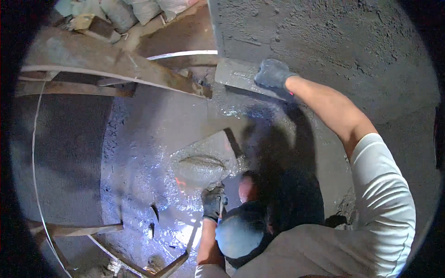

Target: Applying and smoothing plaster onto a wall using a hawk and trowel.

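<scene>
My right hand (273, 74), in a dark glove, is closed on a long rectangular plastering float (234, 69), held at the lower edge of the rough grey render (306, 28) at upper right. My left hand (211, 204), also gloved, is closed round the handle of a square board (201, 162) in the middle. A smear of wet grey mortar lies on the board. Beneath both tools is a wet, glistening cement surface (148, 134); its exact slope is unclear.
Rusty beams (102, 62) cross the upper left, with sacks (143, 9) beyond. Metal strips (97, 229) and a thin pale line (36, 180) lie left. Dark clothing with a rounded blue-grey part (236, 231) fills the lower middle; whose it is, I cannot tell.
</scene>
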`<state>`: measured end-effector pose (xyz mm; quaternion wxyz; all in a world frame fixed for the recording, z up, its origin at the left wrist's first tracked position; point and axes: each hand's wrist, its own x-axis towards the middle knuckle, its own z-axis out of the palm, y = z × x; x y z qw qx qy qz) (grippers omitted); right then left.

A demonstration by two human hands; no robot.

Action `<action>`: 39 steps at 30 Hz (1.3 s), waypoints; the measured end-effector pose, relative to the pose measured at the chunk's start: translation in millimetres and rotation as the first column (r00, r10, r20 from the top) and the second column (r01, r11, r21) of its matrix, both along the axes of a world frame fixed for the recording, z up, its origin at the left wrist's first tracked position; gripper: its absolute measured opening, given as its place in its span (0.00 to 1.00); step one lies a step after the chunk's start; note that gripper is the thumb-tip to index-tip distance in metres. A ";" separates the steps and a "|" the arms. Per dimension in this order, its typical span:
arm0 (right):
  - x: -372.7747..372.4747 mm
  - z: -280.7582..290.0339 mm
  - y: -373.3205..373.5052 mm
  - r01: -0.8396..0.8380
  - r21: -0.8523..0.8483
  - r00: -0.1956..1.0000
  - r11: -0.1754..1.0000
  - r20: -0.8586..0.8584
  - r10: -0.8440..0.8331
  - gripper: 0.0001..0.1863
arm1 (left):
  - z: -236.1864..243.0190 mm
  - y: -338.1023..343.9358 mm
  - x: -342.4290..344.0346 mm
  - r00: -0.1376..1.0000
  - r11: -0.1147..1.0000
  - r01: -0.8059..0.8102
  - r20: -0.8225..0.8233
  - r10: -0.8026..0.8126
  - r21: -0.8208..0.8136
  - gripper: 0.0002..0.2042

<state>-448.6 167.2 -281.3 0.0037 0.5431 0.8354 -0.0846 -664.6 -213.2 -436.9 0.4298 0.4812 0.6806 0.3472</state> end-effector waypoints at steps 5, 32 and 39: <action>-16.0 33.3 -8.9 -0.009 -0.027 1.000 1.000 0.007 0.009 0.18 | 29.2 25.0 -15.2 0.977 0.985 -0.163 0.128 0.170 -0.062 0.10; 28.2 10.1 3.7 -0.295 0.233 0.954 0.927 0.130 0.271 0.14 | 240.2 47.6 82.6 0.441 0.906 -0.216 0.792 0.423 -0.364 0.11; 68.5 -53.1 -24.2 0.033 -0.059 0.997 0.998 -0.072 -0.037 0.19 | 214.4 46.2 86.1 0.225 0.844 -0.174 0.814 0.535 -0.507 0.14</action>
